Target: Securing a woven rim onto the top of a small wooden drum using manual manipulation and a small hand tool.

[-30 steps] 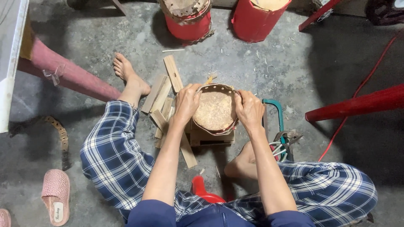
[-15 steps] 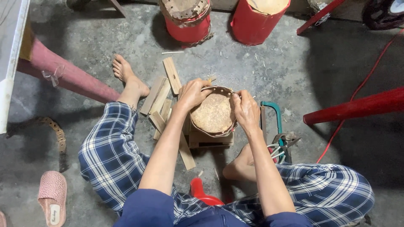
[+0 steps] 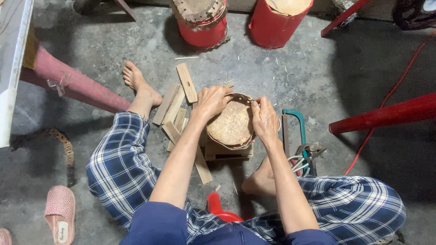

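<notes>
1. Bare concrete floor [image 3: 113, 63] open at upper left and centre right; the rest is crowded w/ two red drums [image 3: 277, 22] along the top edge and a red bar [image 3: 386, 113] slanting in from the right.
2. Centre frame: round woven basket [image 3: 232, 124] sits tilted on a small wooden block [image 3: 227, 150], between the person's legs.
3. Left hand [image 3: 211, 100] curled over the basket's upper-left rim, fingers closed on it.
4. Right hand [image 3: 265, 120] clamps the right rim, thumb up top, fingers pinched narrow.
5. Basket: tan, coarse weave, thin strip rim.
6. Flat wood slats [image 3: 175, 106] scattered just left of it.
7. Teal-framed hacksaw [image 3: 297, 131] lies just right, near the right hand.
8. Pink slipper [image 3: 60, 213] at lower left.
</notes>
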